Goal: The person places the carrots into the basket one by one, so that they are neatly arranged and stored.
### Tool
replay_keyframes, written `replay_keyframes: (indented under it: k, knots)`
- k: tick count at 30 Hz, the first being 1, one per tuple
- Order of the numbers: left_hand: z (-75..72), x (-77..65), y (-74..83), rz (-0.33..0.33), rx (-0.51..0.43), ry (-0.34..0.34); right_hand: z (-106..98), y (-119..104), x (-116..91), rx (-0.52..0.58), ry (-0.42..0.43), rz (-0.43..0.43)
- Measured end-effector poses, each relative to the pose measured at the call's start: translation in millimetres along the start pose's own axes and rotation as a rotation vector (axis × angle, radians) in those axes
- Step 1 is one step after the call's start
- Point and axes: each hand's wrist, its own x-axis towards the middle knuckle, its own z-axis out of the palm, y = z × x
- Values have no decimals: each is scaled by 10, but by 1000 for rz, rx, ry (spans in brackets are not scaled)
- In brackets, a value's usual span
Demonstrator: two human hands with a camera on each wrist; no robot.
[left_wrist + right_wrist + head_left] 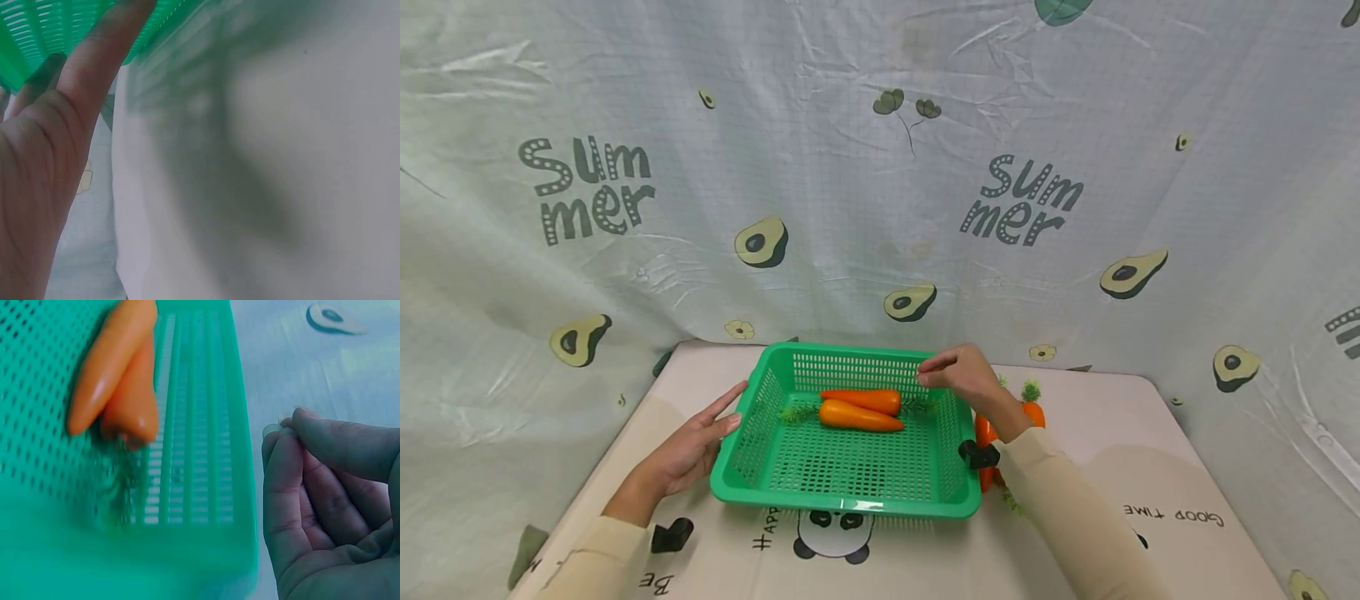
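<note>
A green plastic basket (pixel 850 505) with slotted walls stands on the table, and two orange carrots with leafy green tops lie in it: a front carrot (pixel 857 415) and a back carrot (pixel 880 400). My left hand (pixel 688 450) is at the basket's left side, its fingers extended along the outer wall near the rim. Over the back right corner is my right hand (pixel 966 379), thumb and fingertips brought together with nothing between them. In the right wrist view that hand (pixel 331 506) appears just beyond the rim.
To the right of the basket lie more carrots (pixel 1033 412), partly hidden behind the right forearm. The table (pixel 1097 408) has a light printed cover. A patterned cloth (pixel 842 208) hangs behind it and at both sides. Black straps sit at both wrists.
</note>
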Motion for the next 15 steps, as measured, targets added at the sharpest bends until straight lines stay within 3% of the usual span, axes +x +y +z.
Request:
replay_keyframes:
  k: [15]
  knots:
    - [0, 7, -11, -7, -17, 4, -398, 273, -74, -30, 68, 39]
